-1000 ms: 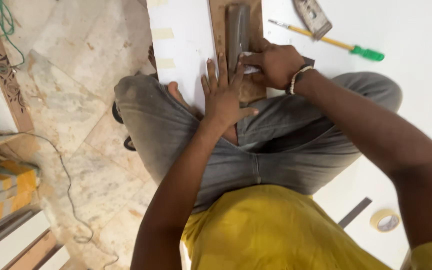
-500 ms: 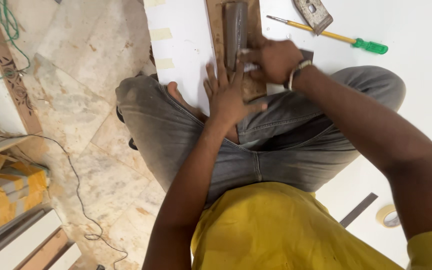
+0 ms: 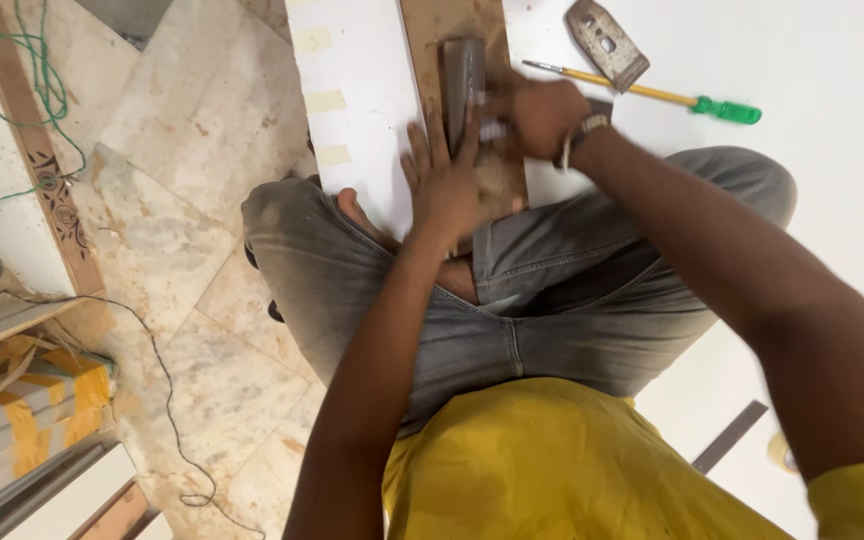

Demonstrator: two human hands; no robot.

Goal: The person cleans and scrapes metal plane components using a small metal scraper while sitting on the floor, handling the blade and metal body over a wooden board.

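Centrally, near the top of the frame: left hand [image 3: 449, 185] flat, fingers spread, pressing a brown wooden strip [image 3: 457, 60] on a white board [image 3: 362, 100]. Right hand [image 3: 537, 115] blurred, closed around a grey metal block [image 3: 462, 75]. Upper right: green-handled screwdriver [image 3: 652, 95], plane iron [image 3: 607, 42].

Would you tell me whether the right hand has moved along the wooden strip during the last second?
No. The right hand holds beside the grey block, level with the screwdriver as before.

white board [image 3: 852, 60], screwdriver [image 3: 652, 95], metal blade [image 3: 607, 42]
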